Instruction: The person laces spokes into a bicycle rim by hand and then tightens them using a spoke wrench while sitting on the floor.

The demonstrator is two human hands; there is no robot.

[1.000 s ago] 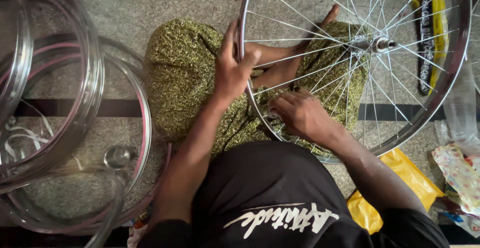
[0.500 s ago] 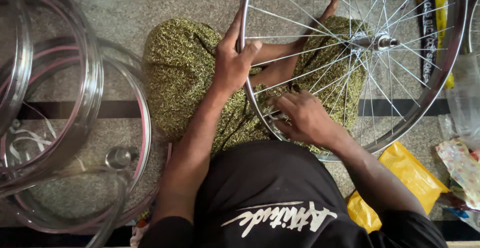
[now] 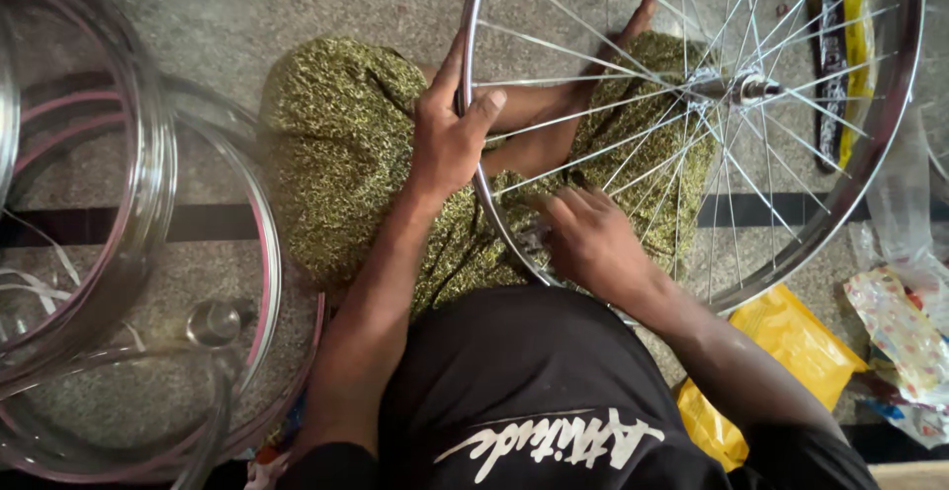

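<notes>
A: The spoked wheel stands across the person's lap, over legs crossed in green patterned cloth. The left hand clamps the wheel's rim on its left arc, fingers wrapped over the outer edge and thumb hooked inside.

B: And the right hand sits low, at the bottom arc of that rim, knuckles up and fingers curled down onto the metal where the spokes meet it. Whether it pinches anything there, nobody can tell; the fingertips are hidden.

A: The hub sits up and right of both hands, spokes fanning out from it to the rim all round.

B: Off to the left, a stack of bare rims lies on the speckled floor, well apart from the left arm.

A: A small metal cup shows inside those rims.

B: On the right, a yellow packet lies just beside the right forearm, and a printed wrapper beyond it.

A: 2 hands, 1 wheel, both in contact with the rim.
</notes>
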